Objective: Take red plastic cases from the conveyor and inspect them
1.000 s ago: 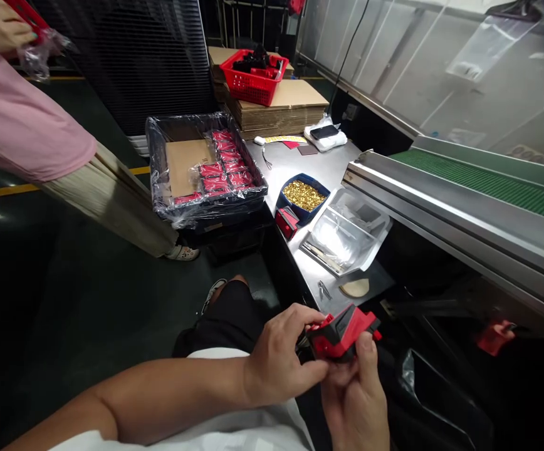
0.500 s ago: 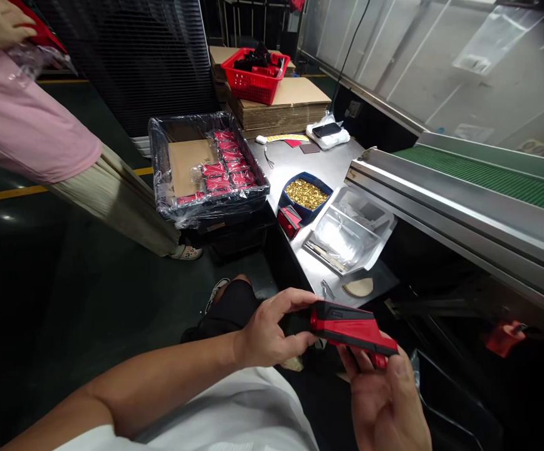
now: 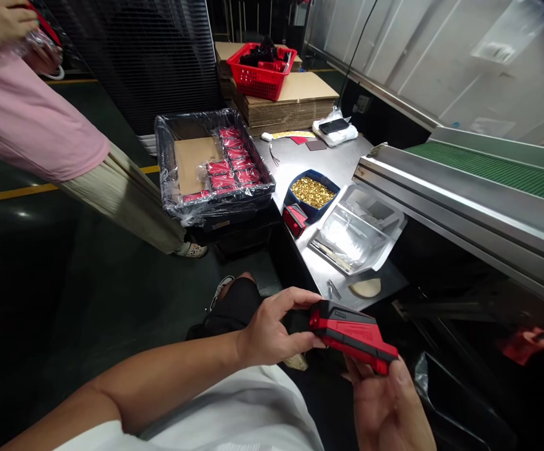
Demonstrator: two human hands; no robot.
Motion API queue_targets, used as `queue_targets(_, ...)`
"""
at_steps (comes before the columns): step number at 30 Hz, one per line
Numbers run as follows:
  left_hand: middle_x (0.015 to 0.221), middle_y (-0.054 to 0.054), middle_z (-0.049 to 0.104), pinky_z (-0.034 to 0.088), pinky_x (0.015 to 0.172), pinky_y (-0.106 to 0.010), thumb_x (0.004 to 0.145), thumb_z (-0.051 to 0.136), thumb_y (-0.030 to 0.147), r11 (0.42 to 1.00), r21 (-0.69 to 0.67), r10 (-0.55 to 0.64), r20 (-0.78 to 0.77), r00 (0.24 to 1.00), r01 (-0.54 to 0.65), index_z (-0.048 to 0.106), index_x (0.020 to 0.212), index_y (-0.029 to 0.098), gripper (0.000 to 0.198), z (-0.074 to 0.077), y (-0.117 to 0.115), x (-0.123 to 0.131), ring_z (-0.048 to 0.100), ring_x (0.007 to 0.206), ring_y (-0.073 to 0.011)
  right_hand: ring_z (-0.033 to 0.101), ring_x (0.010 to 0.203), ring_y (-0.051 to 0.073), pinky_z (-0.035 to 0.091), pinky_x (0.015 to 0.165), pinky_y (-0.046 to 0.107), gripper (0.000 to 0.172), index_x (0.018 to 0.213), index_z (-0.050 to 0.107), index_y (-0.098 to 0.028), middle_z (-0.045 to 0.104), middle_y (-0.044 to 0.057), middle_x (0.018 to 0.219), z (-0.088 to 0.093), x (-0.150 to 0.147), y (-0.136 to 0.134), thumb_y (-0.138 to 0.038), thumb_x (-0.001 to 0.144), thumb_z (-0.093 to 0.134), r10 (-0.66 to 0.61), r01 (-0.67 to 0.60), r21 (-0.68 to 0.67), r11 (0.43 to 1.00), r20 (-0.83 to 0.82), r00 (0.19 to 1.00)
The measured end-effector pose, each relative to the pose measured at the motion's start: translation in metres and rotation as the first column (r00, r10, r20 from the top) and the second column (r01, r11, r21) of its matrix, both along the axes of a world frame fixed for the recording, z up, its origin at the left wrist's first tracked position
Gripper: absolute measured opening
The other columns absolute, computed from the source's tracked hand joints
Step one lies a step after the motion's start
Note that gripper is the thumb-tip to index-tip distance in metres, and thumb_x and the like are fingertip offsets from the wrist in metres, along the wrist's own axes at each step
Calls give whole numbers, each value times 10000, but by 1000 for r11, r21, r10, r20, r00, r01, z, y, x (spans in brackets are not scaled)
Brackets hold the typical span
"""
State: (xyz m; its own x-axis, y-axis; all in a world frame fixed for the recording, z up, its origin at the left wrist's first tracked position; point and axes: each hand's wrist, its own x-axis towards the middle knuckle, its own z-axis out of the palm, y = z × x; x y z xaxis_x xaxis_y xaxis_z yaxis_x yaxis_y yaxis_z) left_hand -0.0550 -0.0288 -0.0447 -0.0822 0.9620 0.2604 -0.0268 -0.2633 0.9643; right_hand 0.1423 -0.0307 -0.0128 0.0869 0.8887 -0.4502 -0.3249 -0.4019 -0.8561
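Between my two hands, above my lap, is a red and black plastic device (image 3: 353,335) shaped like a wedge-sided block. Its kind does not show clearly. My left hand (image 3: 284,329) pinches its left end, thumb below and fingers on top. At the other end my right hand (image 3: 385,391) grips the lower right corner, with the thumb at the edge and the fingers underneath, partly hidden. A similar red and black device (image 3: 294,219) stands on the metal table (image 3: 291,164), beside a blue bowl (image 3: 316,213) of small brass-coloured parts (image 3: 313,191).
A plastic-lined black crate (image 3: 168,194) holds several red devices. Also here are a divided clear tray (image 3: 385,247), nail clippers (image 3: 333,289), a round tan pad (image 3: 366,288), a red basket (image 3: 257,81) on cardboard, and a green conveyor (image 3: 492,175). A person in a pink top (image 3: 37,119) stands left.
The device has tilted slightly in my hands, showing more of its red side. My view has shifted a little left. The other person's hands have moved.
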Motion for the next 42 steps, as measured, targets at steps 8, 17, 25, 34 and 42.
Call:
queue_targets(8,1225,-139,690,555,995,-369,799,827,264,999,15,-49,-16,999,49,590,1298,176,559,-3,1,2,684,1106,-257,609,1192,321,296,1194,611,451,1126,634,-243,700,81,1150,1,4,0,-580,825,639,39,-43,35,998,113,993)
queue_targets(17,1284,-136,655,527,1034,-389,817,798,216,995,43,-86,12,996,85,548,1335,207,576,0,1,-1,658,1157,-260,626,1175,338,447,1054,534,562,1172,618,-260,685,85,1209,-1,21,3,-620,750,711,87,-93,9,996,273,958)
queue_targets(25,1166,-96,708,469,1045,-380,719,857,266,984,170,-25,-163,986,53,519,1382,211,746,11,3,0,668,1083,-249,525,1340,345,557,932,402,794,1350,573,-283,564,93,1461,-1,13,5,-490,635,851,256,-387,122,914,567,783)
queue_targets(34,1179,-100,726,465,1052,-354,698,928,338,979,183,-75,-114,991,95,462,1450,244,889,14,1,1,685,1096,-245,597,1282,368,591,964,466,610,1245,674,-291,689,86,1313,-9,13,-3,-508,691,810,234,-455,138,880,707,667)
queue_targets(42,1061,-98,716,524,869,-328,624,957,424,989,-140,-48,37,998,53,672,1161,170,660,6,-6,2,683,934,-230,732,1032,352,654,818,398,764,1246,633,-238,722,147,1238,-9,24,-2,-519,580,882,246,-315,22,949,574,781)
